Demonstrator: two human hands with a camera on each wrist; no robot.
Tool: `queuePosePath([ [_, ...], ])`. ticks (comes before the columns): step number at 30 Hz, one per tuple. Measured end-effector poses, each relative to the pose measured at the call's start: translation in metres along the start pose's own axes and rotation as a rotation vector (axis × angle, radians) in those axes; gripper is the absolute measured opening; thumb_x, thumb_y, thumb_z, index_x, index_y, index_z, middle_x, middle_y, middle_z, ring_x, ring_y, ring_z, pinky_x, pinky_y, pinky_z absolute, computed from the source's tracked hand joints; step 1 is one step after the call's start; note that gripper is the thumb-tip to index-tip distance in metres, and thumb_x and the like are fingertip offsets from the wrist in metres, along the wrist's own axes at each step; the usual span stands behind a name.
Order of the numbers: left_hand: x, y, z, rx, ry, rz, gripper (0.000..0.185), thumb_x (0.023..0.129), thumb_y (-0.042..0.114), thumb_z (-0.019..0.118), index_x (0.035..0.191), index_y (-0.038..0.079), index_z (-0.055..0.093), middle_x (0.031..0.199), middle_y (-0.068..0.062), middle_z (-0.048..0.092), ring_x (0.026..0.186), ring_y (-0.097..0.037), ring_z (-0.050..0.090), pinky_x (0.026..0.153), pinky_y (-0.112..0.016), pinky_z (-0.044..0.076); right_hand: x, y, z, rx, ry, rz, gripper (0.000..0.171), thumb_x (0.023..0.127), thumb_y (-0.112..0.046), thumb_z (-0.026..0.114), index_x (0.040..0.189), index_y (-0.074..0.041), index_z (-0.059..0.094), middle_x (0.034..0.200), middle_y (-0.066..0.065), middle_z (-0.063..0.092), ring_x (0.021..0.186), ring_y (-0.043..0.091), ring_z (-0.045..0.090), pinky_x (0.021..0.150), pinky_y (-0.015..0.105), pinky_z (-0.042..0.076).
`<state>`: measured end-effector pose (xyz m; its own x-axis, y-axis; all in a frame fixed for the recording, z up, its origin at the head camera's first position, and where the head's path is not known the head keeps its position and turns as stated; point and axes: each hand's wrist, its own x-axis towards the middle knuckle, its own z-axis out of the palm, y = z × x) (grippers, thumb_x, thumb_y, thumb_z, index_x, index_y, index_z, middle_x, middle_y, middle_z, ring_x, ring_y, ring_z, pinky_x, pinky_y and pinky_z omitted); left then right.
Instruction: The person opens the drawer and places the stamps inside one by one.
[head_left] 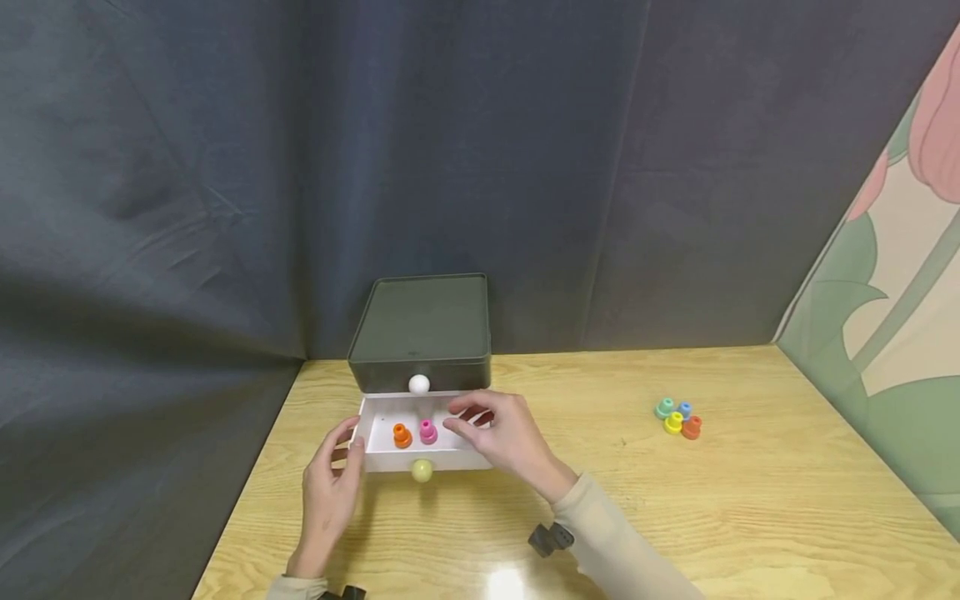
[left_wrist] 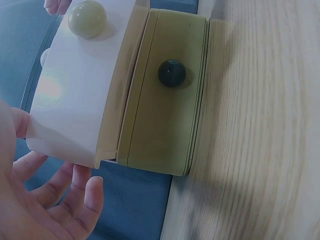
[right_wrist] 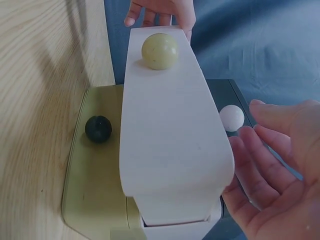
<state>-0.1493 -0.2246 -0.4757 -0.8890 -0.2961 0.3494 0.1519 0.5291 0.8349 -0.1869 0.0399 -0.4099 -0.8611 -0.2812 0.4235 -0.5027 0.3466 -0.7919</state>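
Observation:
A small cabinet [head_left: 420, 321] with a dark green top stands at the table's back edge. Its white drawer [head_left: 375, 457] is pulled out, with a pale yellow knob [head_left: 422, 471] on the front. An orange piece [head_left: 402, 435] and a pink piece [head_left: 427, 431] stand inside. My left hand [head_left: 348, 446] touches the drawer's left front corner with its thumb, fingers relaxed [left_wrist: 75, 200]. My right hand [head_left: 465, 417] hovers over the drawer's right part, fingers loose and holding nothing [right_wrist: 260, 165]. A white knob [right_wrist: 231, 117] sits above the drawer, and a dark knob [right_wrist: 98, 128] is on the olive drawer below.
Several small coloured pieces [head_left: 677, 418] stand in a cluster on the wooden table [head_left: 750, 500] to the right. Dark cloth hangs behind and at the left. A flowered panel [head_left: 900, 275] closes the right side.

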Motion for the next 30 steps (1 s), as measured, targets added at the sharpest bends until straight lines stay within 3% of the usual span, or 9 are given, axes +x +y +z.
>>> queuePosePath([
  [23, -0.001, -0.001, 0.001, -0.003, 0.005, 0.004, 0.033, 0.108, 0.018, 0.061, 0.14, 0.013, 0.069, 0.127, -0.016, 0.074, 0.093, -0.004, 0.061, 0.076, -0.02, 0.054, -0.019, 0.022, -0.032, -0.027, 0.102, 0.091, 0.012, 0.089, -0.011, 0.086, 0.1, -0.007, 0.082, 0.095, 0.002, 0.082, 0.078, 0.011, 0.073, 0.074, 0.027, 0.061],
  [30, 0.0, -0.001, 0.0, -0.005, 0.005, 0.014, 0.033, 0.108, 0.018, 0.062, 0.139, 0.012, 0.069, 0.126, -0.017, 0.074, 0.093, -0.003, 0.061, 0.075, -0.02, 0.054, -0.025, 0.028, -0.042, -0.063, 0.126, 0.074, 0.011, 0.089, -0.012, 0.086, 0.1, -0.01, 0.083, 0.094, 0.001, 0.082, 0.079, 0.011, 0.073, 0.074, 0.029, 0.062],
])
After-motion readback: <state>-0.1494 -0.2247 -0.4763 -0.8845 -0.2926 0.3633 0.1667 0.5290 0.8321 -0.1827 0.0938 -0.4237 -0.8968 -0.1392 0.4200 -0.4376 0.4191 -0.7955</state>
